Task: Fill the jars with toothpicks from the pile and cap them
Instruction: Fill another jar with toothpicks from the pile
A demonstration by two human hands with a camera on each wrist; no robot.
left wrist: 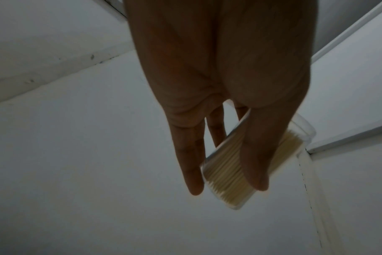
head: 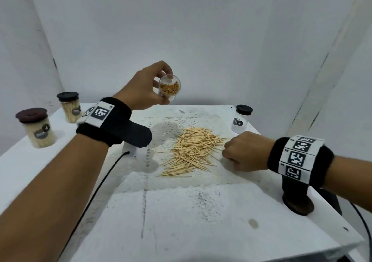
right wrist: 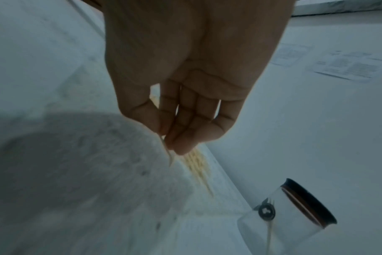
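We cannot see our right hand's point(head: 244, 151) fingertips in the head view, as the knuckles hide them; the right wrist view shows thumb and fingers pinched narrowly on a few toothpicks point(right wrist: 167, 153), blurred, at the right edge of the pile point(head: 193, 151). Our left hand point(head: 145, 86) grips an open jar point(head: 169, 87), part-filled, tilted with its mouth toward us, above centre frame. The left wrist view is dark; fingers cover much of that jar.

The pile lies on a lace mat point(head: 181, 121) on a stained white table point(head: 181, 211), white walls close behind. Two capped full jars point(head: 40, 129) stand at the far left, a capped clear jar point(head: 241, 119) at the mat's upper right. A dark lid point(head: 298, 203) lies near the right table edge, partly behind the wristband. The table's lower half offers room.
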